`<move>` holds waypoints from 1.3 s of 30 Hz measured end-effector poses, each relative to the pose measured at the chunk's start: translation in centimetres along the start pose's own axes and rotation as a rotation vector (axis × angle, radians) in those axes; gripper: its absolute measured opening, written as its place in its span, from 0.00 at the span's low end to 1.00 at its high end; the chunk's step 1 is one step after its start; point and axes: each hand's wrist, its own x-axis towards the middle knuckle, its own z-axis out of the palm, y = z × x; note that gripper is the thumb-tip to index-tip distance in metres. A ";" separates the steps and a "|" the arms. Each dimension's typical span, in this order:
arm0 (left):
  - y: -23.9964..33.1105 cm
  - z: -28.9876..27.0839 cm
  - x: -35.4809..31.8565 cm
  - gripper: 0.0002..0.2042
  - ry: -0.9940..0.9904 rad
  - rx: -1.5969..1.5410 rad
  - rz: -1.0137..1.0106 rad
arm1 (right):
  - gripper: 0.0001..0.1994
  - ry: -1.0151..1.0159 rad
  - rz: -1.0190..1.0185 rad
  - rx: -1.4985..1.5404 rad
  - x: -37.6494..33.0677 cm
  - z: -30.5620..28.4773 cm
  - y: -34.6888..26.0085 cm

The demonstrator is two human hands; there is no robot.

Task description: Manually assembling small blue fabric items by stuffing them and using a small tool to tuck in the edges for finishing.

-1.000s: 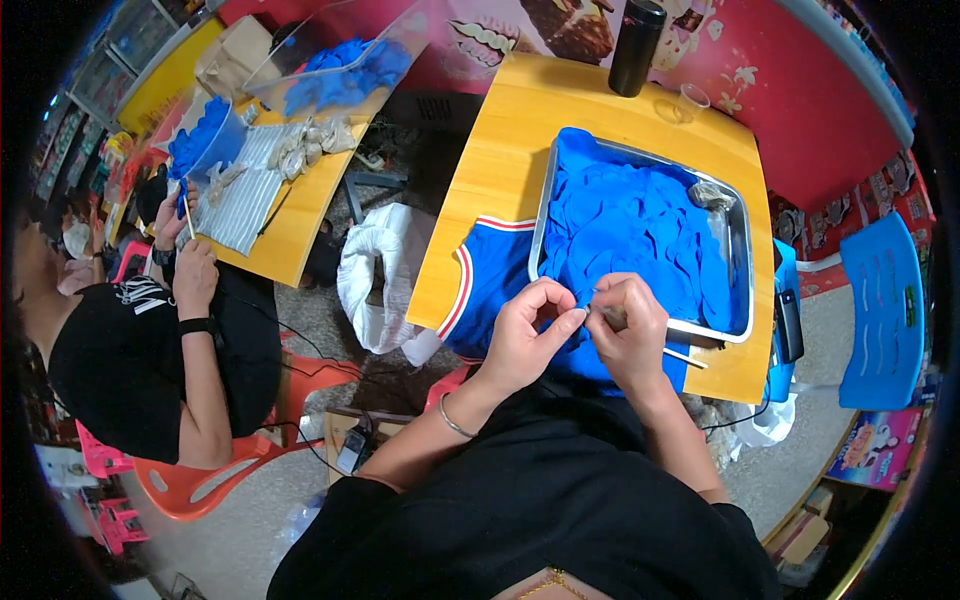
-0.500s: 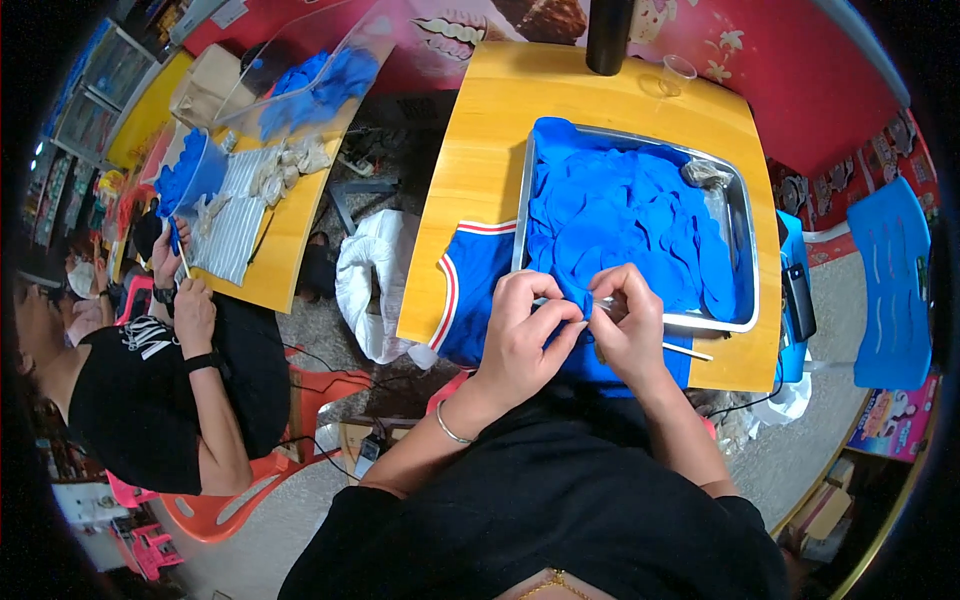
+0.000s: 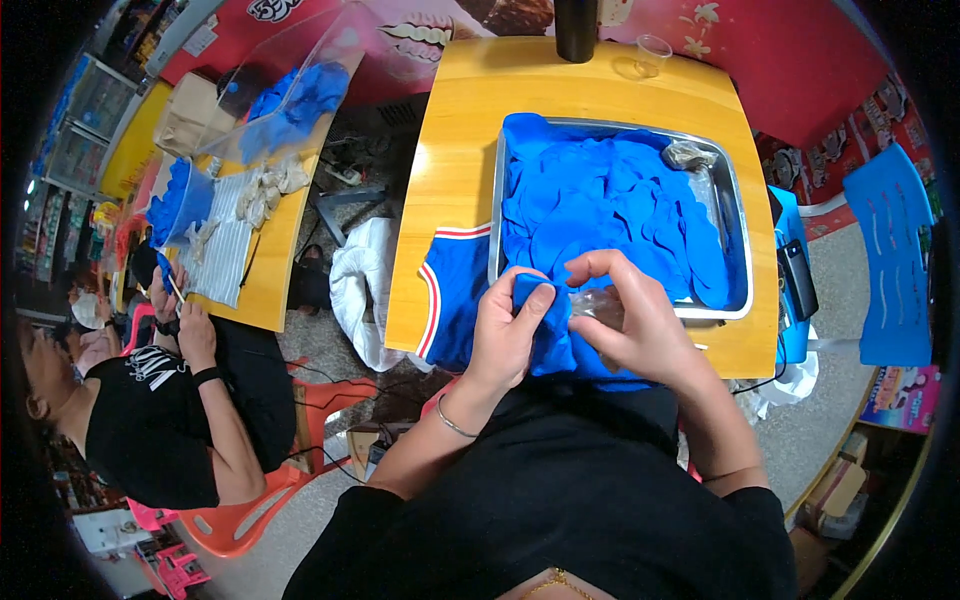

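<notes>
My left hand (image 3: 502, 328) is closed on a soft blue piece of cloth-like material (image 3: 552, 338), with the thumb pressed on its upper end. To the right of it, my right hand (image 3: 645, 325) is open, thumb and fingers apart in a C shape. Behind those fingers lies a crumpled clear plastic piece (image 3: 597, 302). Both hands are over the near edge of a metal tray (image 3: 742, 235), which is heaped with flat, rounded blue pieces (image 3: 610, 195). A blue garment (image 3: 452, 290) with red and white trim lies under the tray's left side.
A black cylinder (image 3: 576, 30) and a clear cup (image 3: 653, 55) stand at the table's back. On the right are a blue chair (image 3: 888, 260) and a dark phone-like object (image 3: 797, 280). At the left table (image 3: 268, 290), a seated person (image 3: 150, 420) handles a blue piece and a thin stick.
My hands, pinched together on the blue piece before, have separated. The right hand has let go and its fingers have spread; the left keeps hold. The view has shifted slightly.
</notes>
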 end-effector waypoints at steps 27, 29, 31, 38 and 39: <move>-1.1 1.0 1.0 0.11 -0.096 -0.634 -0.537 | 0.12 -0.578 -0.026 -0.577 5.5 -5.3 -5.5; -1.1 1.0 1.0 0.12 -0.155 -0.749 -0.541 | 0.12 -0.588 -0.062 -0.573 5.8 -5.3 -5.8; -1.2 1.3 0.9 0.14 -0.151 -0.846 -0.546 | 0.13 -0.599 -0.098 -0.566 6.1 -5.3 -6.3; 0.5 1.4 0.7 0.13 -0.221 -0.836 -0.492 | 0.14 -0.625 -0.087 -0.499 6.4 -5.1 -7.5; 1.0 1.6 0.7 0.11 -0.186 -0.840 -0.492 | 0.15 -0.609 -0.050 -0.587 6.3 -5.1 -7.3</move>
